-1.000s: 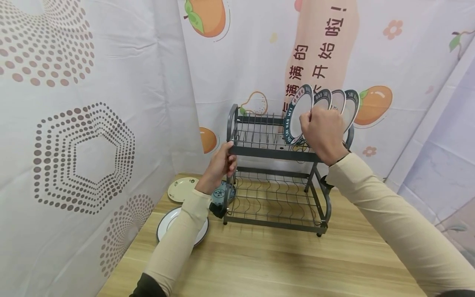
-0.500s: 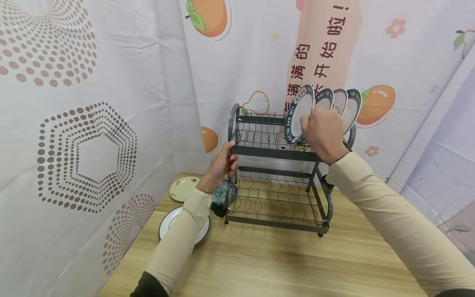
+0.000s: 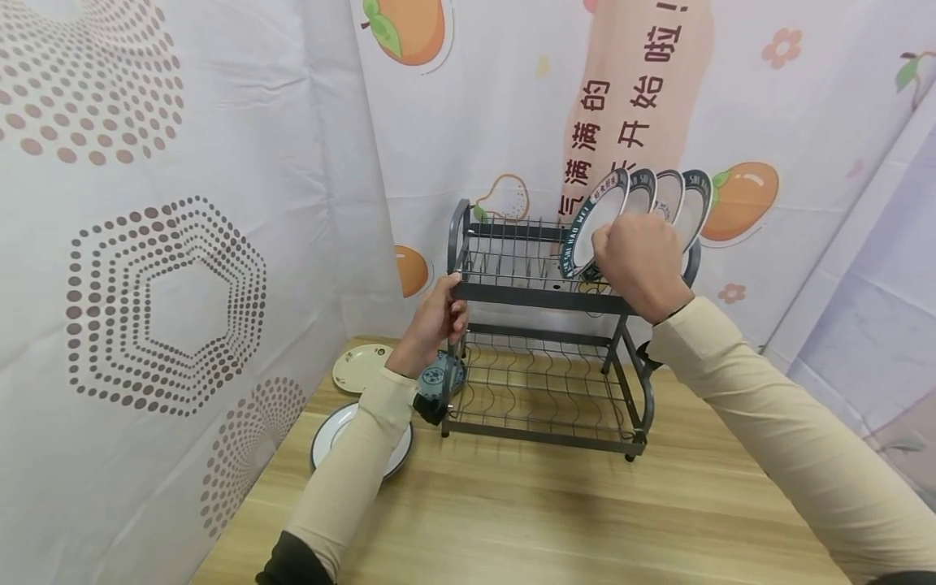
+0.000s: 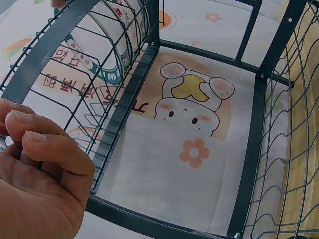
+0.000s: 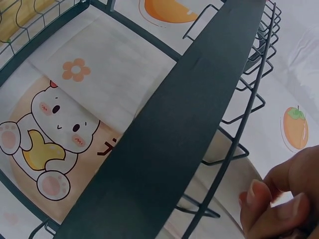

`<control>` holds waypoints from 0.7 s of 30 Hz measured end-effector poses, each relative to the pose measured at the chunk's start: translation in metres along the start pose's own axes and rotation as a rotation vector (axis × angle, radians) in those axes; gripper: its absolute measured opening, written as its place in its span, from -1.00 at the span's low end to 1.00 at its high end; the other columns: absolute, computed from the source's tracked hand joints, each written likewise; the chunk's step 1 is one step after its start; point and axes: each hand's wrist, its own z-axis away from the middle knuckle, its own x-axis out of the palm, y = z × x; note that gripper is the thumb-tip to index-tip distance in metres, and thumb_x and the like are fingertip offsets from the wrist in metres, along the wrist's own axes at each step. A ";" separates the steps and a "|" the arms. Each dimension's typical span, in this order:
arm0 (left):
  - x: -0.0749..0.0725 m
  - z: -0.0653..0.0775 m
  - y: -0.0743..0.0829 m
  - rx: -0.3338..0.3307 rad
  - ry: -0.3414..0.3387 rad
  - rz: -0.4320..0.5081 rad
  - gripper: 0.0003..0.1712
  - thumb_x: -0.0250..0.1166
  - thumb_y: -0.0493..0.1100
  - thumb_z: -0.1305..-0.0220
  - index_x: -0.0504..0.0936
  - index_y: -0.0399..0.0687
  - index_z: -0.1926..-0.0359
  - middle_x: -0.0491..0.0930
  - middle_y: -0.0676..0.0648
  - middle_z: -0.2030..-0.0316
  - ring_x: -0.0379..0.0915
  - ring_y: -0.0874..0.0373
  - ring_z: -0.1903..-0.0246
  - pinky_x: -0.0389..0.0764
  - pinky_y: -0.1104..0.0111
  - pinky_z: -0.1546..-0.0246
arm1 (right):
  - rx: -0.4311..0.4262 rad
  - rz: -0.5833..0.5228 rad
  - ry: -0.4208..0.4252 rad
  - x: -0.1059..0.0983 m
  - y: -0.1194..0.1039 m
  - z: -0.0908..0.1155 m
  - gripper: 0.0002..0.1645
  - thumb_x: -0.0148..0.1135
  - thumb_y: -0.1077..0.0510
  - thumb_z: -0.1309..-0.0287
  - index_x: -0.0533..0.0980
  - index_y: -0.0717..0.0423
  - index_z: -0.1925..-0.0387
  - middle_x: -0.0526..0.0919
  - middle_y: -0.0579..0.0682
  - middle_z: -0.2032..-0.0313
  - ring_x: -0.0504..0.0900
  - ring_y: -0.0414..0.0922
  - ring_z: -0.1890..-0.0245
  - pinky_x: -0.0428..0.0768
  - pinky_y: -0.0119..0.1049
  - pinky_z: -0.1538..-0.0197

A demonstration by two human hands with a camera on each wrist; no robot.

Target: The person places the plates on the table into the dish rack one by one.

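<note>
A dark two-tier dish rack point(image 3: 541, 300) stands on the wooden table. Several round plates with dark green lettered rims stand on edge at the right of its upper tier. My right hand point(image 3: 643, 258) is at their front and grips the leftmost plate point(image 3: 594, 229), which leans to the right. The hand hides the lower parts of the other plates. With curled fingers, my left hand point(image 3: 433, 325) holds the front left corner of the upper tier. In the left wrist view its fingertips point(image 4: 35, 137) lie by the rack's bar.
A cream plate point(image 3: 358, 370), a blue patterned dish point(image 3: 433, 375) and a white plate with a dark rim point(image 3: 332, 429) lie on the table point(image 3: 526, 520) left of the rack. Printed curtains point(image 3: 468, 97) hang behind and at the left. The lower tier point(image 3: 537, 390) has wavy wires.
The leftmost plate has tipped to the right, its top closer to the plate behind it. My right hand has stayed at almost the same place, and my left hand keeps its hold on the rack.
</note>
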 end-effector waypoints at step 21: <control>-0.002 -0.001 -0.002 -0.020 -0.002 -0.023 -0.34 -0.10 0.32 -0.54 0.20 -0.04 0.58 0.28 0.03 0.75 0.13 0.15 0.77 0.24 0.35 0.69 | -0.044 -0.093 -0.011 -0.016 0.030 0.031 -0.37 -0.02 0.01 -0.42 0.22 0.01 0.83 0.19 -0.13 0.83 0.21 -0.10 0.77 0.11 -0.21 0.66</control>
